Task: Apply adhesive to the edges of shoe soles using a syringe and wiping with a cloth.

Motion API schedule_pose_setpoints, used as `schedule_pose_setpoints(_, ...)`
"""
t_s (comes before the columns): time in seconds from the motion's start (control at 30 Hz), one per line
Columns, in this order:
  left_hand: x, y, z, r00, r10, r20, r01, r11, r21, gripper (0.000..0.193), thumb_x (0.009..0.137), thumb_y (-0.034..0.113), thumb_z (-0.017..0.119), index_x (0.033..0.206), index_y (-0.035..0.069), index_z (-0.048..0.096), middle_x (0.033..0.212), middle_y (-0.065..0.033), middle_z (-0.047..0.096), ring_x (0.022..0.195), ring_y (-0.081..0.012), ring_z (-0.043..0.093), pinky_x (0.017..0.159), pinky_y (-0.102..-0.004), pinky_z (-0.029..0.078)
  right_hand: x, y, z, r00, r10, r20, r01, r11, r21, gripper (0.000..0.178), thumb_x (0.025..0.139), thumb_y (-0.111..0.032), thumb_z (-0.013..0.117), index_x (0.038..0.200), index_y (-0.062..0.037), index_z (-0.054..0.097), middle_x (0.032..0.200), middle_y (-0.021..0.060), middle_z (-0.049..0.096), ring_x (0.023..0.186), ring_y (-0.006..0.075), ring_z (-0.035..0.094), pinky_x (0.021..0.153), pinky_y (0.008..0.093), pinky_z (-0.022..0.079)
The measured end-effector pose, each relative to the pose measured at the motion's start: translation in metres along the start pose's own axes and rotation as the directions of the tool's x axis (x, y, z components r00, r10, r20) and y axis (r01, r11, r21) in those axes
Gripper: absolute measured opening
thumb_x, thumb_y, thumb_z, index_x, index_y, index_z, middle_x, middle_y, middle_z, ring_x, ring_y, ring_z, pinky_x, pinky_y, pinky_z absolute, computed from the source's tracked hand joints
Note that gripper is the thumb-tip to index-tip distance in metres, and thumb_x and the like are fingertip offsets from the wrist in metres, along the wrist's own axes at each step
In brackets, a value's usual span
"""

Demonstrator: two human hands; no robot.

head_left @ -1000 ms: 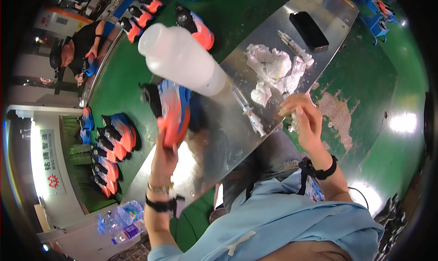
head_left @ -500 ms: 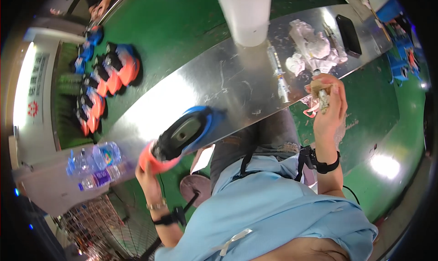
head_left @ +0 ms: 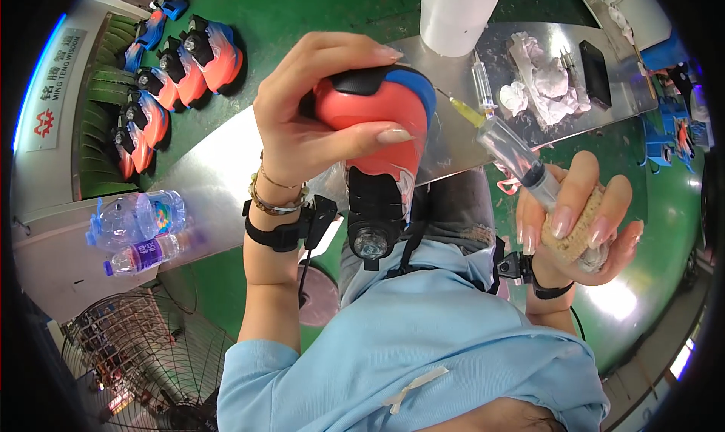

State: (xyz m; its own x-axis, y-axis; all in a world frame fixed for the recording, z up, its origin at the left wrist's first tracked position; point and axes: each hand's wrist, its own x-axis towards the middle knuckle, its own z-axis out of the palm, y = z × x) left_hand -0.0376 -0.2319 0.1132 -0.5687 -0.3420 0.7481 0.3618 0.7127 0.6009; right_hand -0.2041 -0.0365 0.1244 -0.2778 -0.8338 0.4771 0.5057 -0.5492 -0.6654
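My left hand (head_left: 302, 107) grips a coral, blue and black shoe-shaped piece (head_left: 381, 130), its fingers over the far end and thumb across the coral shell. A round clear part on a black mount shows at the piece's near end. In my right hand (head_left: 581, 220) is a clear syringe (head_left: 510, 145) with a yellow needle hub. A wadded tan sponge or cloth (head_left: 570, 239) is held in the same hand. The needle points toward the blue rim and ends very close to it; whether it touches, I cannot tell.
On the metal table (head_left: 226, 156) lie another syringe (head_left: 482, 84), crumpled white tissue (head_left: 547, 77) and a black phone-like slab (head_left: 595, 73). A white cylinder (head_left: 459, 16) stands behind. Similar coral pieces (head_left: 215, 58) line the far left, above plastic bottles (head_left: 140, 217) and a wire fan (head_left: 124, 349).
My left hand has lifted the shoe-shaped piece off the table's near edge, turned it and brought it to the middle. My right hand now points the syringe toward it.
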Motion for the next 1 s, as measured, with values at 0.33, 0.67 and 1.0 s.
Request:
schedule_pose_setpoints(0.33,0.005,-0.002,0.004,0.999,0.016,0.043,-0.015,1.0,-0.005,0.052,0.054,0.01,0.083,0.098,-0.007,0.061,0.093,-0.0159,0.064,0.084,-0.0213,0.061,0.074,-0.0292,0.049,0.014,0.012,0.0,0.997,0.032,0.077,-0.035,0.998,0.042,0.03,0.093,-0.041,0.037,0.079,-0.0158,0.047,0.081,0.0064,0.049,0.051,0.0194,0.053,0.05,0.0298,0.046)
schedule_pose_setpoints(0.67,0.003,-0.023,-0.01,0.991,-0.008,0.133,-0.009,0.992,0.127,0.071,0.066,0.045,0.075,0.104,-0.01,0.053,0.099,-0.0213,0.059,0.092,-0.0275,0.059,0.081,-0.0352,0.046,0.015,0.025,-0.017,0.998,0.001,0.063,0.007,0.991,-0.133,0.031,0.094,-0.037,0.033,0.077,-0.0156,0.047,0.08,0.0104,0.049,0.048,0.0188,0.051,0.05,0.0285,0.049)
schedule_pose_setpoints(1.0,-0.013,-0.046,-0.016,0.967,-0.207,-0.151,0.229,0.962,0.148,0.076,0.071,0.054,0.066,0.109,-0.009,0.051,0.104,-0.0216,0.059,0.097,-0.0269,0.058,0.086,-0.0366,0.046,0.008,0.043,-0.031,0.994,0.109,0.0,-0.107,0.977,-0.185,0.041,0.096,-0.039,0.022,0.08,-0.0128,0.048,0.079,0.0124,0.047,0.053,0.0203,0.048,0.049,0.0299,0.047)
